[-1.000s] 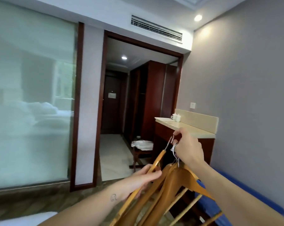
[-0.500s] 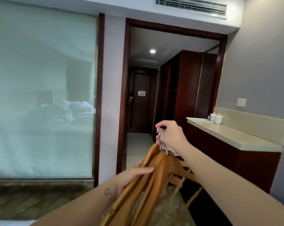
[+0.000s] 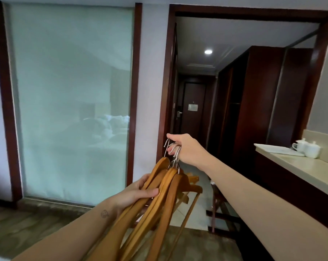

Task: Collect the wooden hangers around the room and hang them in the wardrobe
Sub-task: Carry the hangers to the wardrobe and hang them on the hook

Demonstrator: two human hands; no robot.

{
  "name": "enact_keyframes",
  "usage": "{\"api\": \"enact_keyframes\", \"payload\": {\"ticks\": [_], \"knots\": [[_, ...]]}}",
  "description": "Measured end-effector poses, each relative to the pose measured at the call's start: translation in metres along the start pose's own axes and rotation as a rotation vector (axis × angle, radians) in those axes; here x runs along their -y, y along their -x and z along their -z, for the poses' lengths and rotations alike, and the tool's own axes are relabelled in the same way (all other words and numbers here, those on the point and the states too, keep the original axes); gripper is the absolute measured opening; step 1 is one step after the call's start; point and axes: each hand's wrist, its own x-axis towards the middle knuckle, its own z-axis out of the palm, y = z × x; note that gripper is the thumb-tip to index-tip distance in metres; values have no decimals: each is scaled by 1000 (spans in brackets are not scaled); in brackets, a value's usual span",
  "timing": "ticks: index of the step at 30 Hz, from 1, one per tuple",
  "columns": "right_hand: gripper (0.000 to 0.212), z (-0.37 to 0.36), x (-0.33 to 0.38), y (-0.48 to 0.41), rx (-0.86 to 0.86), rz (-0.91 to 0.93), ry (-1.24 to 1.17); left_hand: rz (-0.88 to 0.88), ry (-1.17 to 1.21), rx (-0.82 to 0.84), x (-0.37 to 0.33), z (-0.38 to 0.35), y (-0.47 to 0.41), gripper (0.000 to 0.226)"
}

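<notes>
The person holds a bunch of wooden hangers [image 3: 159, 200] out in front of the body, low in the middle of the view. The right hand [image 3: 189, 149] is raised, and its fingers [image 3: 173, 136] are curled through the metal hooks [image 3: 175, 154], gripping them together so that the hangers dangle below it. The left hand [image 3: 133, 196] sits lower and to the left. Its thumb lies over the near arms of the bunch and its fingers wrap underneath, holding the wood. The hangers overlap too much to count with certainty; there seem to be at least four.

Beyond the hands, a dark-framed doorway [image 3: 249, 14] opens onto a short hallway with a closed door [image 3: 193, 125] at its end. The dark wooden wardrobe [image 3: 253, 102] stands on the right side of that hallway, well apart from the hangers, with its inside in shadow. Along the right wall runs a pale-topped table [image 3: 298, 168], which carries two white cups [image 3: 308, 147] beside a flat tray [image 3: 279, 150] near its far end. On the left, a large frosted glass panel [image 3: 72, 91] fills the wall, and pale bedding [image 3: 110, 125] shows faintly in it.
</notes>
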Motion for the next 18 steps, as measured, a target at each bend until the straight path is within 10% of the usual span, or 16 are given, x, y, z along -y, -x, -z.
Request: {"api": "enact_keyframes", "payload": {"ticks": [10, 18], "knots": [[64, -36, -42, -172, -28, 201, 186, -8, 29, -6, -6, 126, -105, 86], [27, -84, -54, -291, -144, 337, 212, 56, -116, -115, -18, 217, -156, 74]]}}
